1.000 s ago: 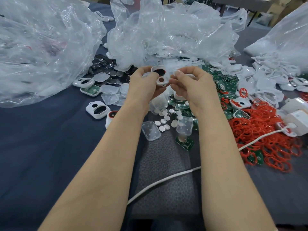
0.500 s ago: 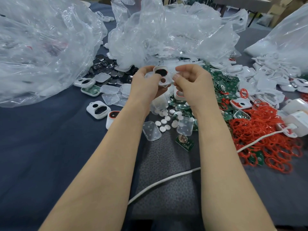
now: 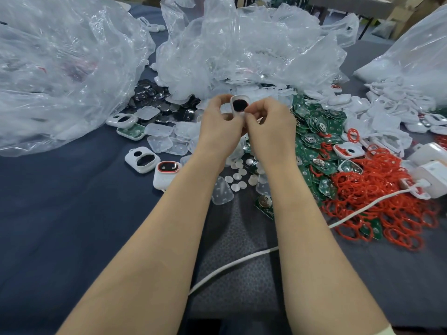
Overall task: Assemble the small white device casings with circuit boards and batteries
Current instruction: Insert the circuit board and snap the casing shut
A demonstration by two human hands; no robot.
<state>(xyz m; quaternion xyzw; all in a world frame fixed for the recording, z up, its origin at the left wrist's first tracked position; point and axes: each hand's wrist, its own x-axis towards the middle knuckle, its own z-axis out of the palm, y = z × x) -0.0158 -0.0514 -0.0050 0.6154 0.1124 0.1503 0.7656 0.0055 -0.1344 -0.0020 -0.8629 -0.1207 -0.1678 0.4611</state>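
The white casing [image 3: 239,104], held clear of the desk [image 3: 60,213], lies with its long axis pointing away from the person, the left hand [image 3: 219,125] gripping its left side and the right hand [image 3: 269,128] pinching its near end.

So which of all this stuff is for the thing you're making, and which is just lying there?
For the job:
casing, held by left hand and right hand
green boards
spare casing

Just lying about:
plastic bags
white cable
white blocks
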